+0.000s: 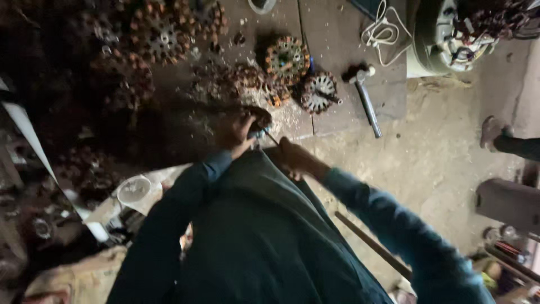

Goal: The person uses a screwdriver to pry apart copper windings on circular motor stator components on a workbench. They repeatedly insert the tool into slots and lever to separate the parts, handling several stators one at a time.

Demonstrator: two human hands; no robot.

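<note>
My left hand [236, 130] is closed around a dark round motor stator [260, 116] at the near edge of a wooden board [337, 50]. My right hand [295, 159] is clenched just to the right of it, gripping a thin metal tool [272, 138] whose tip points at the stator and a small bluish part by my left fingers. Motion blur hides the exact contact. Both arms wear dark blue sleeves.
Several copper-wound stators [287, 56] lie on the board, more in the dark at the left [160, 36]. A hammer [367, 98], a white cord [382, 31] and a fan motor housing [450, 34] are at the right. Another person's foot [492, 130] rests on the dirt floor.
</note>
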